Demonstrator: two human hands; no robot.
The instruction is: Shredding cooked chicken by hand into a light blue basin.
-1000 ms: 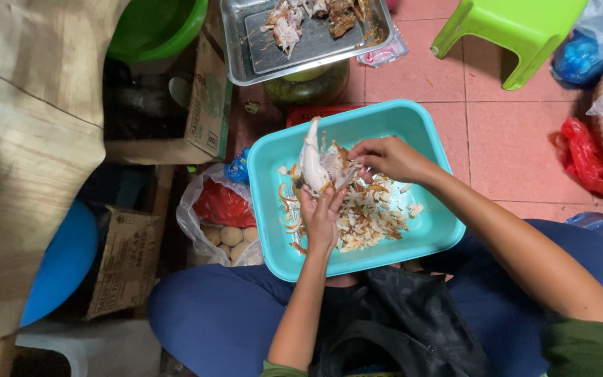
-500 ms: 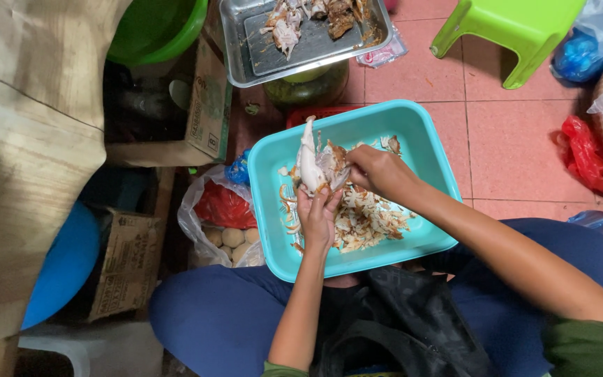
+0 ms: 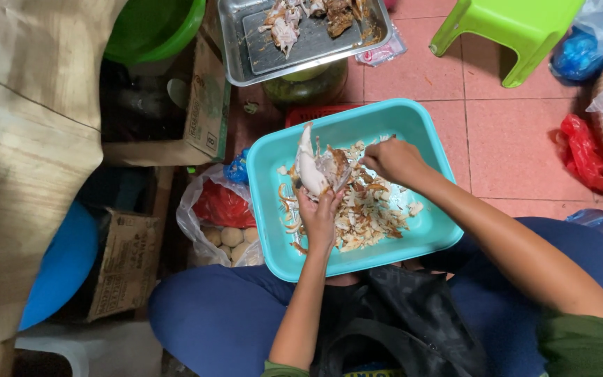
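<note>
Pale peeled piece (image 3: 306,166), long and whitish, stands upright over the teal tray (image 3: 423,132), near the tray's left side, held from below by the left hand (image 3: 320,215) with fingers clamped round its lower end. Right hand (image 3: 390,160) sits just right of the piece, over the tray's middle, fingers pinched together on something thin and small, too small to tell what; it reaches toward the brownish flap on the piece. Heap of peelings (image 3: 364,209), tan and white, lies in the tray under both hands. Tray rests on the person's lap, blue trousers below it. Beyond the tray's far edge, a metal tray (image 3: 301,52) with meat scraps. Left of the teal tray, a clear plastic bag (image 3: 221,234) with round pale things and a red bag inside. Far right of the tray, a green plastic stool (image 3: 518,28) on pink floor tiles (image 3: 511,132).
</note>
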